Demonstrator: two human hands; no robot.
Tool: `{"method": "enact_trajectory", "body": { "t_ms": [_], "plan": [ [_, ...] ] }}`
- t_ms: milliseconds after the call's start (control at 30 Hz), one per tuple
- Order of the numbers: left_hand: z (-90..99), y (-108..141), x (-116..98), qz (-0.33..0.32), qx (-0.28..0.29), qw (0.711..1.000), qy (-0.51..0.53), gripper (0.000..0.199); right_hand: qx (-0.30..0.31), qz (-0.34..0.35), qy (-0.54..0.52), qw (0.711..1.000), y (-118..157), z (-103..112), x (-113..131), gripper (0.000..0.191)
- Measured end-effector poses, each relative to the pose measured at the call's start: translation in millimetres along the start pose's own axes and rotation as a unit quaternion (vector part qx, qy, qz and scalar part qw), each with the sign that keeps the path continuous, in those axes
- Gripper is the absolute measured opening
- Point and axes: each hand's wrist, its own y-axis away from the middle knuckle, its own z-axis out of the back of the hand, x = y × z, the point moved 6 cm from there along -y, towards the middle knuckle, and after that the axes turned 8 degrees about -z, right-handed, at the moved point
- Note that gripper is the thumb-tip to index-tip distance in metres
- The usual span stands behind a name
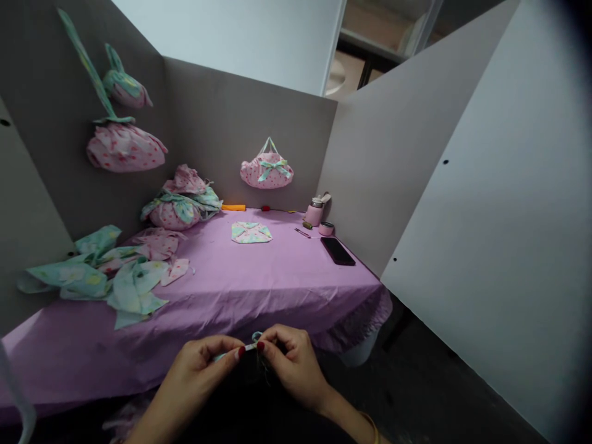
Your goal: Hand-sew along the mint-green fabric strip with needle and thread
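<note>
Both hands are close together in front of the table's near edge. My left hand (203,367) pinches one end of a narrow pale green fabric strip (250,347) between thumb and forefinger. A short way to the right, my right hand (289,361) pinches the same strip, and a small loop of it rises above the fingertips. Some thin strands hang below the right fingers; their detail is too dark to make out. Whether a needle is held cannot be seen.
A purple-covered table (222,265) bears a fabric pile (176,209), loose green pieces (134,283), a folded patch (251,232), a phone (337,251) and a pink bottle (314,212). Grey panels enclose it; a pink pouch (267,171) hangs at the back.
</note>
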Motion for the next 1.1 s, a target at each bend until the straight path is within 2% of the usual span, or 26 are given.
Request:
{"method": "enact_trajectory", "body": {
  "t_ms": [233, 300, 400, 533, 767, 900, 1100],
  "plan": [
    [0.5, -1.3, 5.7, -0.003, -0.009, 1.0, 0.016, 0.019, 0.025, -0.024, -0.006, 0.999, -2.4, -6.9, -6.4, 0.019],
    [2.3, -0.5, 10.4, 0.008, -0.018, 1.0, 0.017, 0.02, 0.012, -0.026, 0.002, 1.0, -1.2, -5.2, -8.3, 0.016],
    [4.9, 0.5, 14.7, 0.012, -0.028, 0.999, 0.017, 0.021, -0.011, 0.007, 0.031, 0.999, 1.7, -0.7, -2.7, 0.015],
    [5.9, 0.7, 14.2, 0.004, -0.03, 0.999, 0.014, 0.02, 0.032, 0.053, 0.039, 0.997, 4.2, -3.6, 7.8, 0.019],
    [5.5, 0.8, 9.3, -0.002, -0.03, 0.999, -0.01, 0.02, 0.051, -0.005, 0.034, 0.998, 3.0, -9.6, -1.4, 0.015],
    [5.1, 0.6, 8.1, -0.015, -0.024, 1.0, -0.008, 0.02, 0.089, 0.036, 0.016, 0.995, 4.0, -14.6, 6.4, 0.018],
    [5.5, 2.1, 8.8, -0.016, -0.026, 1.0, 0.002, 0.02, 0.079, 0.075, 0.066, 0.992, 5.1, -14.3, 12.8, 0.024]
  ]
}}
